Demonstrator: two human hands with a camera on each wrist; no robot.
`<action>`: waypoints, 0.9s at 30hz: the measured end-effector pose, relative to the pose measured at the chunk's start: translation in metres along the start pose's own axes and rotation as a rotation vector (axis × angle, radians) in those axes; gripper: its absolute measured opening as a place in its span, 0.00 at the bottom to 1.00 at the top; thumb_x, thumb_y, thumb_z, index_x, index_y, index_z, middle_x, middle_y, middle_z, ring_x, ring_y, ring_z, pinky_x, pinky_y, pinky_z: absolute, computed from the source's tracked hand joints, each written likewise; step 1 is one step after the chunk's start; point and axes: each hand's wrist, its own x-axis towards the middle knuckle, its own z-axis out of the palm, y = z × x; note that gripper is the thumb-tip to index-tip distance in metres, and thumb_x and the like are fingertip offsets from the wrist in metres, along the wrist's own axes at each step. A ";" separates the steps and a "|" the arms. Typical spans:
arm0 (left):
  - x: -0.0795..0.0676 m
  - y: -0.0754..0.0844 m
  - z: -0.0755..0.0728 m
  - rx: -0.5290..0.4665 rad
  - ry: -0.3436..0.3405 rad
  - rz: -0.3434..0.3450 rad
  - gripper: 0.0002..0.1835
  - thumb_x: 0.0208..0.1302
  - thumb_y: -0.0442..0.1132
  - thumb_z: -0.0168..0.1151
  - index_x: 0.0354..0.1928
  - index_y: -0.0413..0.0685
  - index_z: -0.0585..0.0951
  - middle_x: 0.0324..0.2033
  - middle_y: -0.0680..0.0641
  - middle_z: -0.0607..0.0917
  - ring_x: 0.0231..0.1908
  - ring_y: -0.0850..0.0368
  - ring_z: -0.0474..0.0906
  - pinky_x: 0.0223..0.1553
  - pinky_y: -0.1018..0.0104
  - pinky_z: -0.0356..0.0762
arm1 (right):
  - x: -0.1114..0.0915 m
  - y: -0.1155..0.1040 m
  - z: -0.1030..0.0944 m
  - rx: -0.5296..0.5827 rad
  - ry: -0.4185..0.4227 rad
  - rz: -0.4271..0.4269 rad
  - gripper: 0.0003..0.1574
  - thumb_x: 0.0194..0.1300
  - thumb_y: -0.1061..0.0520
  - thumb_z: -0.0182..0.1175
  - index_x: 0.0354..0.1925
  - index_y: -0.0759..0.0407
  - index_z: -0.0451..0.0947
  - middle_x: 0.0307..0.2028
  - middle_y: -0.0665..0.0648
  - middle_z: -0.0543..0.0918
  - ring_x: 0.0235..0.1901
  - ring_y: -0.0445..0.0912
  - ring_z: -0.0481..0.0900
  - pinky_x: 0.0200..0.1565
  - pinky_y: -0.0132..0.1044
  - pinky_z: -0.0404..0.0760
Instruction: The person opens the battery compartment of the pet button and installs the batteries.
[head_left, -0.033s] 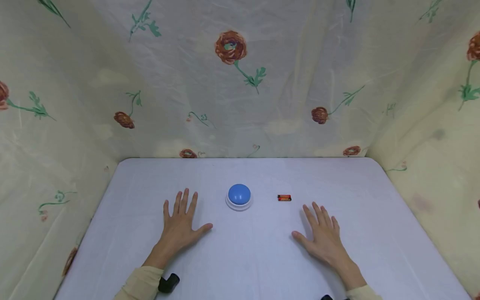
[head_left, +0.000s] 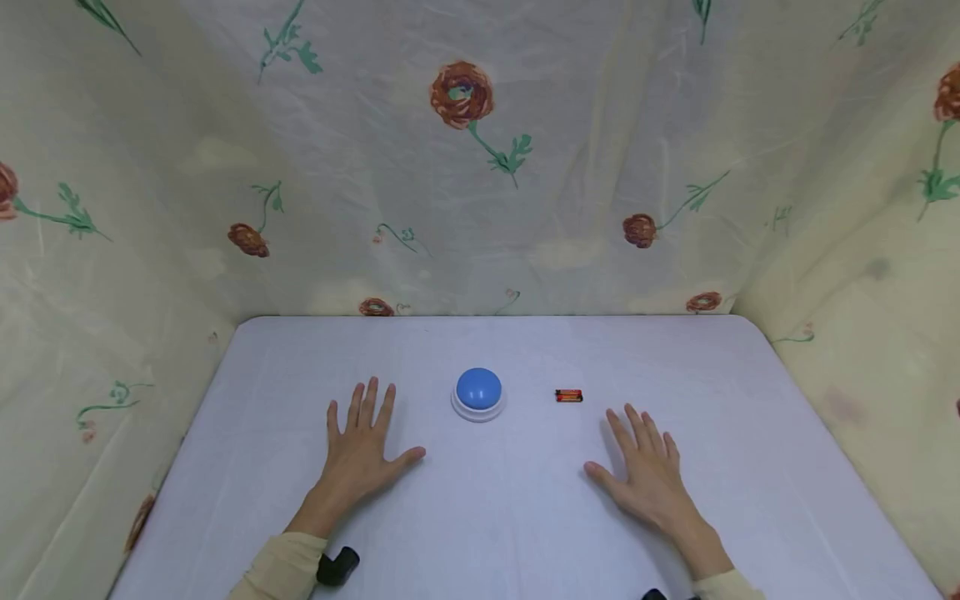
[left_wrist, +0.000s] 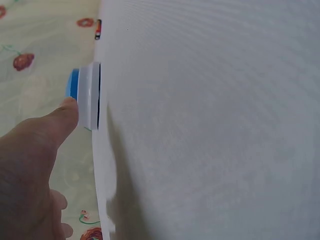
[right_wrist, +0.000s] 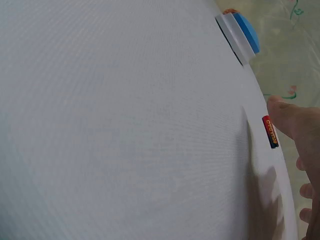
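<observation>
A blue dome push button [head_left: 478, 390] on a round white base stands near the middle of the table. To its right lie two small red-and-black batteries [head_left: 568, 396], side by side. My left hand [head_left: 358, 458] is left of the button and nearer to me, fingers spread, holding nothing. My right hand [head_left: 647, 475] is held to the right of and nearer than the batteries, its fingers extended and thumb out, also holding nothing. Both hands cast shadows on the cloth. In the left wrist view the thumb [left_wrist: 65, 112] overlaps the button's edge, though the head view shows them apart.
A white cloth covers the table [head_left: 495, 517]. Flower-printed curtains [head_left: 555, 125] hang behind it and along both sides. A black device [head_left: 337, 567] sits at the left wrist, and another shows partly at the right wrist.
</observation>
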 end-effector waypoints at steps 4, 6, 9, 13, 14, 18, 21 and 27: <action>-0.001 0.000 -0.001 0.005 -0.031 -0.015 0.56 0.42 0.78 0.45 0.68 0.52 0.48 0.69 0.44 0.46 0.68 0.45 0.39 0.61 0.38 0.30 | 0.001 0.002 0.001 0.006 -0.007 0.004 0.52 0.51 0.30 0.54 0.66 0.52 0.52 0.66 0.65 0.52 0.64 0.64 0.47 0.56 0.65 0.44; -0.002 0.000 -0.001 0.007 -0.047 -0.021 0.55 0.42 0.78 0.45 0.68 0.52 0.48 0.69 0.44 0.46 0.68 0.45 0.39 0.61 0.38 0.31 | 0.002 0.004 0.002 0.007 -0.013 0.009 0.52 0.51 0.29 0.53 0.66 0.52 0.52 0.66 0.65 0.52 0.64 0.64 0.47 0.56 0.64 0.44; -0.002 -0.001 0.000 0.007 -0.059 -0.028 0.55 0.42 0.78 0.45 0.68 0.52 0.48 0.69 0.44 0.46 0.68 0.44 0.39 0.60 0.38 0.31 | 0.001 0.006 0.003 0.010 -0.034 0.020 0.52 0.52 0.29 0.52 0.66 0.52 0.51 0.66 0.66 0.51 0.64 0.64 0.46 0.56 0.64 0.43; -0.002 -0.001 0.001 -0.022 -0.079 -0.034 0.55 0.43 0.77 0.46 0.68 0.52 0.49 0.68 0.43 0.47 0.68 0.43 0.40 0.60 0.37 0.32 | -0.003 0.009 0.004 0.029 -0.061 0.033 0.52 0.52 0.29 0.51 0.67 0.52 0.50 0.66 0.66 0.51 0.64 0.64 0.46 0.56 0.65 0.42; -0.002 -0.002 0.002 -0.045 -0.088 -0.034 0.54 0.43 0.76 0.46 0.68 0.52 0.48 0.68 0.43 0.47 0.68 0.43 0.40 0.60 0.37 0.32 | -0.003 0.009 0.005 0.039 -0.061 0.031 0.52 0.52 0.29 0.52 0.67 0.52 0.50 0.66 0.66 0.51 0.64 0.64 0.46 0.56 0.65 0.41; -0.001 -0.002 0.004 -0.195 -0.139 -0.017 0.52 0.46 0.73 0.49 0.69 0.55 0.46 0.69 0.44 0.47 0.68 0.44 0.40 0.59 0.36 0.33 | -0.004 0.009 0.007 0.105 -0.026 -0.001 0.49 0.53 0.34 0.55 0.66 0.50 0.51 0.66 0.64 0.51 0.64 0.63 0.47 0.57 0.64 0.43; 0.001 -0.001 0.005 -0.330 -0.142 0.043 0.50 0.50 0.69 0.51 0.69 0.57 0.44 0.69 0.46 0.47 0.68 0.47 0.41 0.60 0.38 0.37 | -0.003 0.008 0.009 0.194 0.014 -0.037 0.45 0.54 0.39 0.58 0.65 0.48 0.53 0.66 0.61 0.52 0.63 0.61 0.49 0.56 0.63 0.47; 0.008 0.003 0.003 -0.557 -0.020 0.126 0.46 0.52 0.63 0.55 0.68 0.61 0.45 0.67 0.54 0.49 0.67 0.53 0.46 0.60 0.44 0.53 | -0.002 0.002 0.015 0.368 0.040 -0.098 0.39 0.57 0.47 0.58 0.64 0.46 0.55 0.64 0.57 0.54 0.62 0.56 0.54 0.54 0.58 0.57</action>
